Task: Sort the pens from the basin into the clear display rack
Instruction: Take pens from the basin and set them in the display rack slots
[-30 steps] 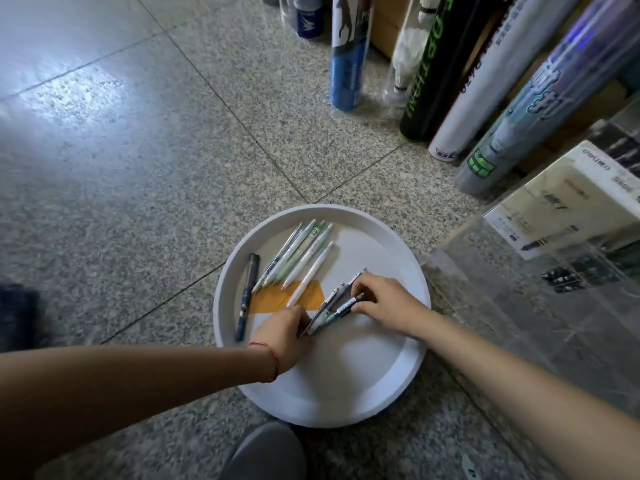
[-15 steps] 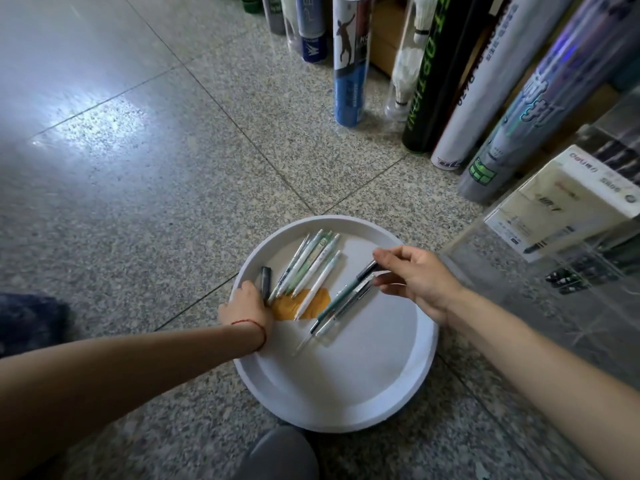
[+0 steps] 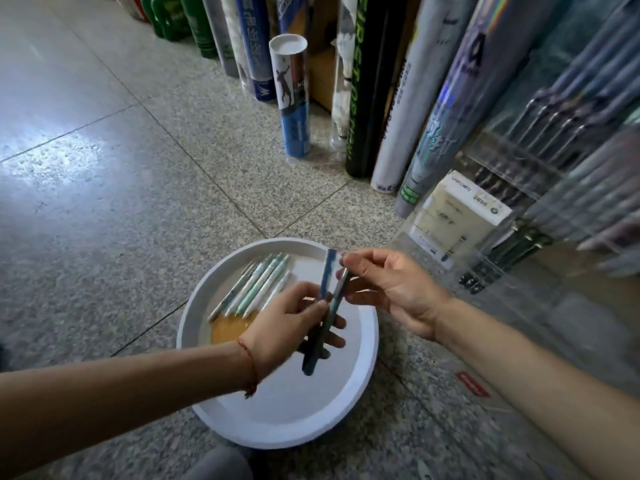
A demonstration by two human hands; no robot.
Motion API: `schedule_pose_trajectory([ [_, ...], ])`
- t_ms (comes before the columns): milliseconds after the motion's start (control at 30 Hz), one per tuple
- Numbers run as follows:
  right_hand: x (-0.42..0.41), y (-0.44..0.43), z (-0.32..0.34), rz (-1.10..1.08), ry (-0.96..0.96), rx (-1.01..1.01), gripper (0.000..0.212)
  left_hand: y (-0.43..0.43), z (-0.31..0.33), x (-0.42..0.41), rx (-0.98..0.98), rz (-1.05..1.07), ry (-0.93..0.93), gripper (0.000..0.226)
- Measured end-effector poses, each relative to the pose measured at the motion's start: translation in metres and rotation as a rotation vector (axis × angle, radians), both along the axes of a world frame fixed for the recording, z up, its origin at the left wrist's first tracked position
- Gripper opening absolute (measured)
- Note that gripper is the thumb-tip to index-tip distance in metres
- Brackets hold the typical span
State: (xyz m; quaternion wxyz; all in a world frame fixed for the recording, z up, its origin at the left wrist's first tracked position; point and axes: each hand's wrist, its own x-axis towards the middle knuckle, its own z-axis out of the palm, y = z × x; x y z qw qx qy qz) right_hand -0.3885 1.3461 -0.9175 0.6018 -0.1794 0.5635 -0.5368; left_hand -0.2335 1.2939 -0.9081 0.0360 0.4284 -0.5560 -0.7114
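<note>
Above the white basin [image 3: 294, 410], left hand [image 3: 287, 327] gripped two dark pens [image 3: 313, 355], right hand [image 3: 391, 289] pinched one's top end – clear display rack [image 3: 512, 161] near, rightward – risk: loose handover could drop one among the pale pens [image 3: 258, 289].

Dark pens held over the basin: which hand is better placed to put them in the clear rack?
Right, probably. The right hand pinches the dark pens at their upper ends, and the clear display rack stands on its side. The left hand, gripping them lower, would have to reach across.
</note>
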Motion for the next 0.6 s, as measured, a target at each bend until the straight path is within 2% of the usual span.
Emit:
schedule_pose_trajectory([
  [67,-0.008,0.022,0.009,-0.081,0.102,-0.003,0.011,0.018,0.011,-0.014,0.009,-0.094,0.06,0.014],
  [233,-0.033,0.09,0.032,-0.263,0.173,-0.031,0.021,0.052,0.022,-0.058,0.011,-0.23,0.167,0.01],
  [400,-0.061,0.143,0.072,-0.323,0.546,-0.115,0.02,0.078,0.031,-0.101,-0.008,-0.391,0.269,0.011],
  [500,-0.076,0.172,0.101,-0.403,0.729,-0.162,0.022,0.088,0.043,-0.123,-0.103,-0.453,0.349,0.013],
  [600,-0.094,0.208,0.141,-0.531,0.879,-0.191,0.02,0.1,0.061,-0.146,-0.299,-0.491,0.416,0.014],
])
